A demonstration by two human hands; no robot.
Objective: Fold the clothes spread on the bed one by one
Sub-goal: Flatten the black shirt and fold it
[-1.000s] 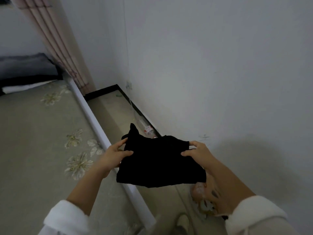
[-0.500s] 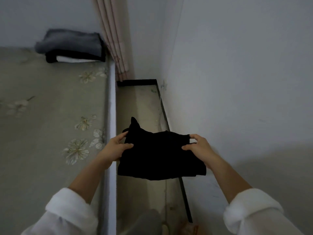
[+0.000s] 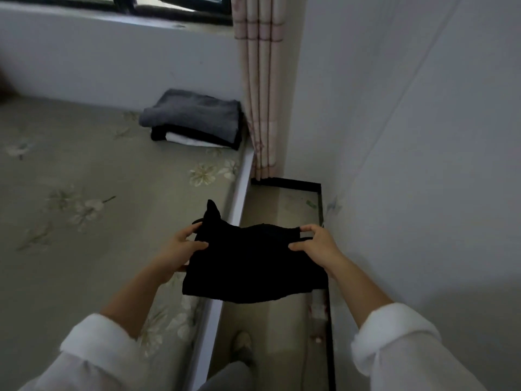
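The bed [image 3: 70, 207], under a flowered sheet, fills the left of the frame, with a pile of folded clothes [image 3: 194, 119] at its far corner, upper centre. At lower centre the left hand [image 3: 176, 253] pinches the left edge of a folded black garment [image 3: 251, 266], thumb on the near face and the other fingers curled behind. The garment hangs in the air, half over the bed's edge and half over the floor [image 3: 282, 221]. A curtain [image 3: 259, 80] hangs above. The right hand [image 3: 320, 246] pinches the garment's right edge, thumb in front and forefinger along the top. A pale wall [image 3: 423, 136] fills the right.
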